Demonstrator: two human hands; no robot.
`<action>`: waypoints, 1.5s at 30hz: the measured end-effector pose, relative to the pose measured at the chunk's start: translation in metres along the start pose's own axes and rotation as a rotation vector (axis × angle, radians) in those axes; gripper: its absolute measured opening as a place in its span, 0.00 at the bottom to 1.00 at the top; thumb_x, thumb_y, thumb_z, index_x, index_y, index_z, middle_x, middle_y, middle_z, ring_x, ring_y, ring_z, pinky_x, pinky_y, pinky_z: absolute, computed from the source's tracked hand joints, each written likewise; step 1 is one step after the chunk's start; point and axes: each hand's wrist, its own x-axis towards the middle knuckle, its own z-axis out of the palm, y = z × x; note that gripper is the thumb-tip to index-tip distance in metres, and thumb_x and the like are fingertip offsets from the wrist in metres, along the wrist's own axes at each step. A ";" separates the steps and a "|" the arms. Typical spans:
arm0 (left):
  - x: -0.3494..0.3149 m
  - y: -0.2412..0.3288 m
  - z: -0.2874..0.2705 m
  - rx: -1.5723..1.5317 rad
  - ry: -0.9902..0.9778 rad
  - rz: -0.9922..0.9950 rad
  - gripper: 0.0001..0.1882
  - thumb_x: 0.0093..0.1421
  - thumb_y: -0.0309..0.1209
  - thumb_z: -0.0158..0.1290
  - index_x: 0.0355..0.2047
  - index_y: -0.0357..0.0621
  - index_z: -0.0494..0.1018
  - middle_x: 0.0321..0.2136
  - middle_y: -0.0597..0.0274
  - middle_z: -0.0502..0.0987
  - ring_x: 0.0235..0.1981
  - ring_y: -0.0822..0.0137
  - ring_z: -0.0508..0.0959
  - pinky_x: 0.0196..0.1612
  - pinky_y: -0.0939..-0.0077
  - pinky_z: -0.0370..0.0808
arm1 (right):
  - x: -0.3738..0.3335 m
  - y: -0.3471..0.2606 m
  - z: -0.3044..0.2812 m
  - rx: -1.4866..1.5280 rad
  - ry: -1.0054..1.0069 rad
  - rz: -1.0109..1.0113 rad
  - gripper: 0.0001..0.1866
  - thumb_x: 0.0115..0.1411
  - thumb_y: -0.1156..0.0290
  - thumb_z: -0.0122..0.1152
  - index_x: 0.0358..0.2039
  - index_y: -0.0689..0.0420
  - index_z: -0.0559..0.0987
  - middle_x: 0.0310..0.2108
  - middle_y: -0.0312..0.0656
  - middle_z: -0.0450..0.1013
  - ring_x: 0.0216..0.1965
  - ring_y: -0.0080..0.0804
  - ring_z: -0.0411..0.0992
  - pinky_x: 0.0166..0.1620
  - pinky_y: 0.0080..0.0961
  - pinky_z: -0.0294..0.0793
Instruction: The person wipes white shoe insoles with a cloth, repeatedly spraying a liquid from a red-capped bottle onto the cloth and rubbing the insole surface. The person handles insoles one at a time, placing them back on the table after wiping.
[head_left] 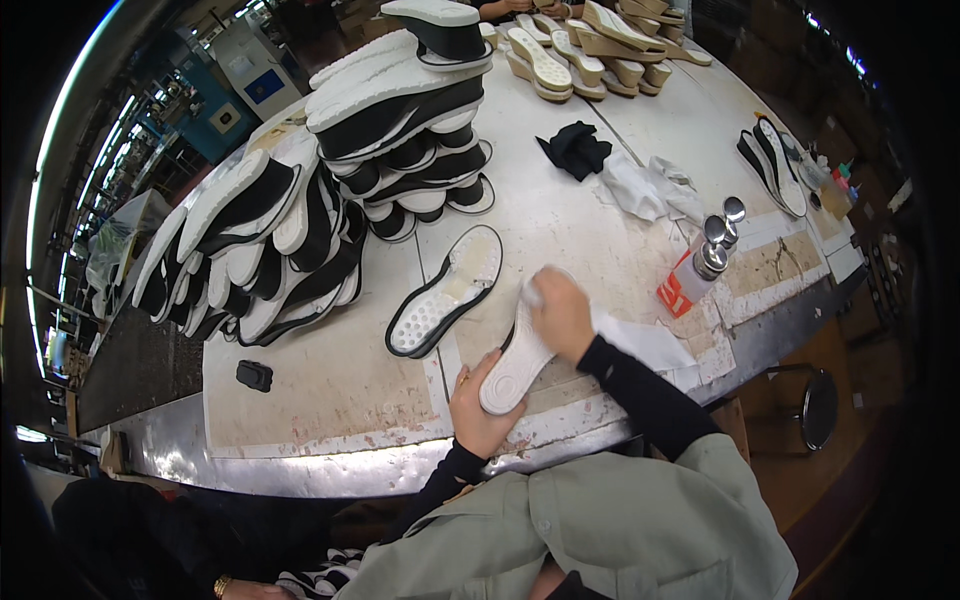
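L hand [485,415] is gripping the white sole's [515,372] near end over the table [330,405]; R hand [563,316], blurred, is covering the far end, finger grip unclear. One's mid-work; black-rimmed sole [445,291] is lying nearby, stacked soles [400,108] prob. waiting, done count n/a.

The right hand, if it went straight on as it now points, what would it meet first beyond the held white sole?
Probably the dark-rimmed sole on the table; the right hand is blurred and its height unclear, so it might pass above.
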 end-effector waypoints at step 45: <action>-0.052 -0.048 -0.165 -0.089 0.705 -0.281 0.37 0.43 0.23 0.71 0.53 0.28 0.68 0.47 0.53 0.75 0.47 0.65 0.74 0.53 0.70 0.69 | 0.008 0.011 -0.196 0.140 0.468 0.307 0.07 0.58 0.73 0.65 0.30 0.64 0.78 0.24 0.43 0.74 0.25 0.29 0.71 0.31 0.27 0.67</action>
